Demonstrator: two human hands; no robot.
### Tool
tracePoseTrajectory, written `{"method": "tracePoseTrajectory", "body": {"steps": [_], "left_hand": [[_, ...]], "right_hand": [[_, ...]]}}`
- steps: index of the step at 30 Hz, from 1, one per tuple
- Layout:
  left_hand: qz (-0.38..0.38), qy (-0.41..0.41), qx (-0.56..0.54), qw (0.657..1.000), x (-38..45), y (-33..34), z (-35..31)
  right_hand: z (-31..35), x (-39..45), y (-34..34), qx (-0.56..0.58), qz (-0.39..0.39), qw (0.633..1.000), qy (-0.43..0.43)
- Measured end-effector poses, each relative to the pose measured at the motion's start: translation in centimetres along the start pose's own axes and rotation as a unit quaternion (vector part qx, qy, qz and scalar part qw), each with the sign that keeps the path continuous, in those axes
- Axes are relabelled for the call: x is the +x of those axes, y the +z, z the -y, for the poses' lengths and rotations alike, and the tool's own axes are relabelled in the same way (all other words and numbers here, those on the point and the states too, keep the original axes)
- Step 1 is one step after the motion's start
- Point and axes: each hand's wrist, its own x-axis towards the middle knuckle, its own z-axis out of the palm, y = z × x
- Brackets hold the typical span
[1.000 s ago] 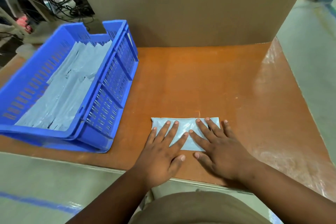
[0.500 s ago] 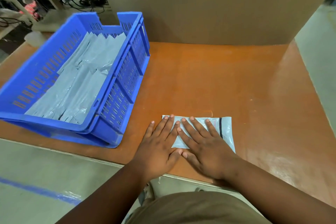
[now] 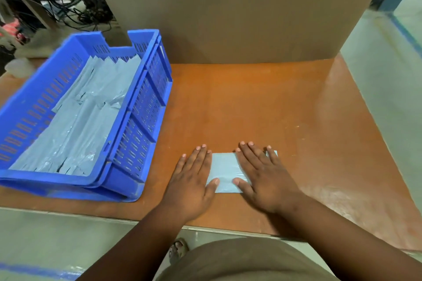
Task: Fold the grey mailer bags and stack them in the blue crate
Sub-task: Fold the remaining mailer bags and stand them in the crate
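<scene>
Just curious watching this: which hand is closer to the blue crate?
Left. The left hand lies flat on the table beside the crate, at the bag's left edge; the right hand presses the bag farther right.

A folded grey mailer bag (image 3: 225, 171) is lying flat on the orange desk (image 3: 251, 107) near its front edge, forming a small pale rectangle whose left and right ends are sitting under the flat hands. The blue crate (image 3: 137, 107) is sitting to its left, apart from it, with slotted walls and a notch in its far rim. A layer of folded grey mailer bags (image 3: 80, 121) is lying overlapped inside, covering the crate's floor.
</scene>
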Motion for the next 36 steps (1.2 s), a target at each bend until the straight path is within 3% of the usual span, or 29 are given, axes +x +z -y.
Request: {"method": "tracePoseTrajectory", "body": {"steps": [5, 7, 11, 14, 21, 26, 31, 36], "left_hand": [[0.035, -0.051, 0.012, 0.998, -1.5, -0.5, 2.7], [0.012, -0.053, -0.01, 0.998, -1.0, -1.5, 1.7], [-0.008, 0.046, -0.021, 0.999, 1.6, -2.3, -2.5], [0.024, 0.062, -0.014, 0.998, 2.2, -1.1, -3.6], [0.085, -0.043, -0.005, 0.995, -0.2, -1.8, 1.9], [0.058, -0.004, -0.054, 0.997, 3.2, -5.8, 0.4], [0.173, 0.009, -0.017, 0.985, 8.0, -7.8, -1.9], [0.215, 0.017, 0.017, 0.976, 8.6, -8.4, -2.1]], "right_hand": [[-2.9, -1.7, -0.6, 0.006, 0.009, 0.999, 0.052], [-2.8, -1.6, -1.4, 0.023, 0.012, 0.997, 0.068], [0.4, 0.2, -1.9, 0.027, -0.014, 0.999, -0.009], [1.9, 0.4, -0.2, 0.022, -0.005, 0.998, -0.058], [-4.5, -1.7, -0.7, 0.047, -0.009, 0.999, 0.025], [-6.7, 0.6, -4.4, 0.122, -0.046, 0.99, 0.049], [-4.6, 3.9, -6.3, 0.081, 0.058, 0.994, -0.05], [-2.6, 5.0, -6.4, 0.051, 0.071, 0.994, -0.065]]}}
